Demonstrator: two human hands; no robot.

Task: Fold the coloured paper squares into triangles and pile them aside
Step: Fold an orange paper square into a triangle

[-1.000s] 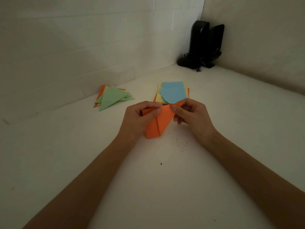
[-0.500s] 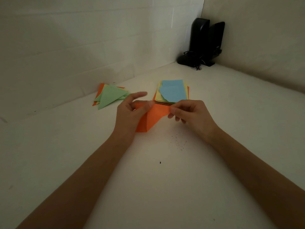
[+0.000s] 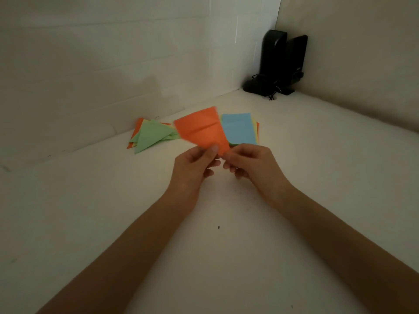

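An orange paper square [image 3: 201, 129] stands unfolded above the table, its creases showing, with a near corner held between both hands. My left hand [image 3: 195, 165] pinches that corner with thumb on top. My right hand [image 3: 248, 163] pinches the same corner from the right. Behind the orange sheet lies the stack of paper squares [image 3: 240, 130], a blue one on top with yellow and orange edges under it. The pile of folded triangles [image 3: 150, 135], green on top of orange, lies to the left near the wall.
Two black speakers [image 3: 280, 64] with cables stand in the far corner. White walls border the table at the back and right. Small dark specks dot the white tabletop [image 3: 217, 227] in front of my hands.
The orange paper was folded and held low between both hands. Now it is opened out flat and raised, with both hands brought together at one near corner.
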